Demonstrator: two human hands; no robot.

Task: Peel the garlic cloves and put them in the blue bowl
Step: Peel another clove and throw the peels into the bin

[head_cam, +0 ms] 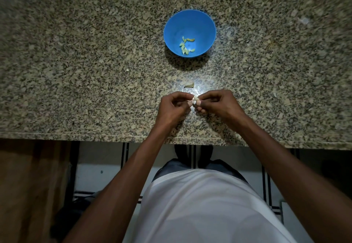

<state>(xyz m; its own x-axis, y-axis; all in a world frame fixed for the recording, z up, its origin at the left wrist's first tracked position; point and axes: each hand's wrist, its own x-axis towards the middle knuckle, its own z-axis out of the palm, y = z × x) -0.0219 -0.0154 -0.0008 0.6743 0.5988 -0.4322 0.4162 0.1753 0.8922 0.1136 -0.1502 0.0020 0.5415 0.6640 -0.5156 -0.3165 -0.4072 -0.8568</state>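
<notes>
I hold one garlic clove (194,102) between both hands above the near part of the granite counter (76,71). My left hand (174,107) pinches it with curled fingers, and my right hand (217,103) pinches its other side the same way. The blue bowl (205,24) stands farther back on the counter, well apart from my hands, with several peeled cloves (185,45) at its bottom. A scrap of peel (189,85) lies on the counter just beyond my fingers
</notes>
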